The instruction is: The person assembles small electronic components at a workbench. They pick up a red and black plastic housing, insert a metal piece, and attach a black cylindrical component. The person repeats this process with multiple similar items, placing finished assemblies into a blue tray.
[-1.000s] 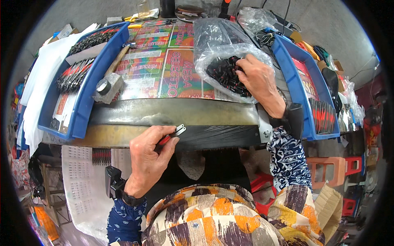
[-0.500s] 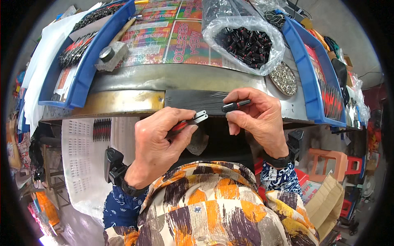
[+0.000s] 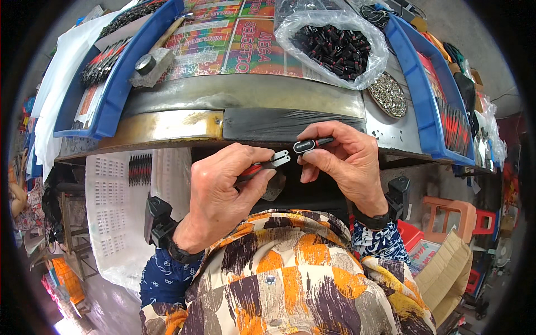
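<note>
2 blue trays (image 3: 114,84) flank our worktop (image 3: 240,103), one along the left edge and one (image 3: 430,100) along the right, keeping sorted parts within reach on either side. Between them, near the far edge, we have a clear bag of small black pieces (image 3: 335,47) lying open for easy picking. Just off the near edge, our left hand (image 3: 223,195) is clamped on a red-handled metal strip (image 3: 268,164), and our right hand (image 3: 346,162) pinches a black cap (image 3: 307,146), their tips nearly touching, lined up end to end.
</note>
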`<state>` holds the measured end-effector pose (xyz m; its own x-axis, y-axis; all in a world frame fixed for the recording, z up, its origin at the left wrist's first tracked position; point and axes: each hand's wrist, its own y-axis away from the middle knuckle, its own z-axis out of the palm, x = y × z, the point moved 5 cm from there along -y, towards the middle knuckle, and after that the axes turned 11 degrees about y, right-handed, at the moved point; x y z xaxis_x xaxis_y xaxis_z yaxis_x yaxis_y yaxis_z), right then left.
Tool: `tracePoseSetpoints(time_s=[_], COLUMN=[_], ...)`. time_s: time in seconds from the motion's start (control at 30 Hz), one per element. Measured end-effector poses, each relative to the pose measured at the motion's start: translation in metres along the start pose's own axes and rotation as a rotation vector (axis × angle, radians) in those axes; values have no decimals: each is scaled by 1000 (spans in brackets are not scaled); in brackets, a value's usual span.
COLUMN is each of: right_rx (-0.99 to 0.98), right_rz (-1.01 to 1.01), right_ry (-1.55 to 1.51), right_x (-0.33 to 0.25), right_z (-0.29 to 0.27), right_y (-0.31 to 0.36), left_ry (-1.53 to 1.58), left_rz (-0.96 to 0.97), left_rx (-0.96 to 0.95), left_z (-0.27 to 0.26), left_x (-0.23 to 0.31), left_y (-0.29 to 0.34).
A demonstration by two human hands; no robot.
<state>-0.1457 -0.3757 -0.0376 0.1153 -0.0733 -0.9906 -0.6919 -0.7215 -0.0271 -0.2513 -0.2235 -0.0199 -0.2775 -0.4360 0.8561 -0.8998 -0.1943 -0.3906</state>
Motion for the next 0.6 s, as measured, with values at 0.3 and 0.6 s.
tracePoseSetpoints(time_s=[0.3,0.6], right_rx=[76,113], right_rz=[-75,-36], right_ry=[153,87], right_x=[-4,4], right_z=[6,11], right_y=[6,9], left_ry=[18,7], left_rz=[18,49], left_rx=[-16,-9], left_z=[5,7], left_x=[0,-1], left_y=[4,10])
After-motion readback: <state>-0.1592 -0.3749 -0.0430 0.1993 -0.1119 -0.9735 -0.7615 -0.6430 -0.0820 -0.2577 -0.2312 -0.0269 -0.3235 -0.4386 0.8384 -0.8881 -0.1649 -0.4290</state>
